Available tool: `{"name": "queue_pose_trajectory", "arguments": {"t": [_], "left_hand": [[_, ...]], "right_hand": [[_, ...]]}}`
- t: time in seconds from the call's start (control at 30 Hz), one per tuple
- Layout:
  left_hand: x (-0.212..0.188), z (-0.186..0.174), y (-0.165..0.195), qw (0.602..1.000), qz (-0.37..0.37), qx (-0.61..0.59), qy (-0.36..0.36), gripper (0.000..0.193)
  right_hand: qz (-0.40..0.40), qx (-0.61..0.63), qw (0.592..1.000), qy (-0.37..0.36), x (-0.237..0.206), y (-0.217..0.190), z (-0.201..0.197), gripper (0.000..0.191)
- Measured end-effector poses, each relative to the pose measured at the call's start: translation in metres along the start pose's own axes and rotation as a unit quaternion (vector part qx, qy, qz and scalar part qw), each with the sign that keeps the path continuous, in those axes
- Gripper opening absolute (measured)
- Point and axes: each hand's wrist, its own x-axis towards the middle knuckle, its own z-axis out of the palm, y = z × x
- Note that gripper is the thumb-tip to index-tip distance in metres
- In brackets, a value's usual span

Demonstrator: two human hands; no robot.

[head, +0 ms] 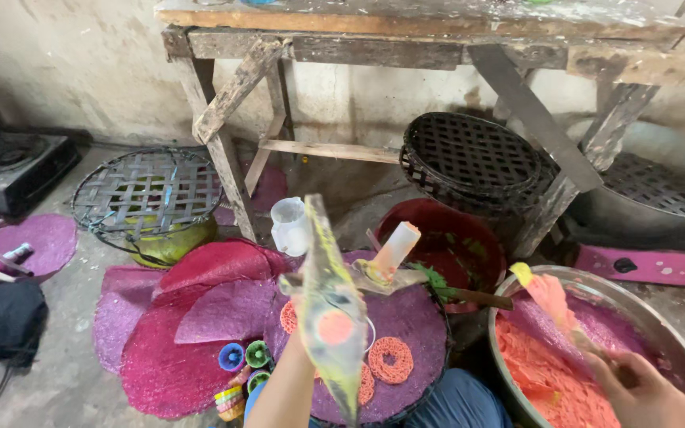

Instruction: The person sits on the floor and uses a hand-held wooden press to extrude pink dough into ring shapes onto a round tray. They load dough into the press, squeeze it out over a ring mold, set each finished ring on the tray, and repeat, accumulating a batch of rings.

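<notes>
The left hand [299,349] gripped a yellow-green plastic sheet [331,317] above the purple mat [414,325], while the right hand [636,388] at four o'clock clenched a paddle [549,297] (orange-smeared) over the steel bowl [675,333], best kept level.

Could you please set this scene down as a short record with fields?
setting: floor workspace beneath a worn wooden table
left hand: mostly hidden behind a flat, paint-stained sheet that it holds upright
right hand: holds a stick tool with orange paste over a metal bowl
bowl contents: orange paste
centre: purple mat with orange rings
left of mat: pink mats, small coloured cups
behind: white jug, woven trays, gas stove
</notes>
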Motion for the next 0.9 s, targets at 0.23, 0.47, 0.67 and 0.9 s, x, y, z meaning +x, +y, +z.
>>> {"name": "queue_pose_trajectory", "arguments": {"t": [0.23, 0.47, 0.67, 0.9], "left_hand": [[0.013, -0.059, 0.005, 0.969, 0.200, -0.143, -0.024, 0.028], [0.014, -0.061, -0.010, 0.927, 0.153, -0.318, -0.124, 0.026], [-0.012, -0.060, 0.015, 0.968, 0.029, -0.193, -0.160, 0.053], [-0.035, -0.104, 0.045, 0.950, 0.035, 0.274, -0.147, 0.050]], "right_hand": [[0.123, -0.598, 0.716, -0.338, -0.007, 0.036, 0.036, 0.032], [0.121, 0.465, 0.728, -0.489, -0.053, -0.074, 0.131, 0.090], [0.164, 0.597, 0.470, -0.629, -0.080, -0.163, 0.171, 0.096], [0.110, 0.471, 0.687, -0.542, -0.045, -0.186, 0.185, 0.091]]}}
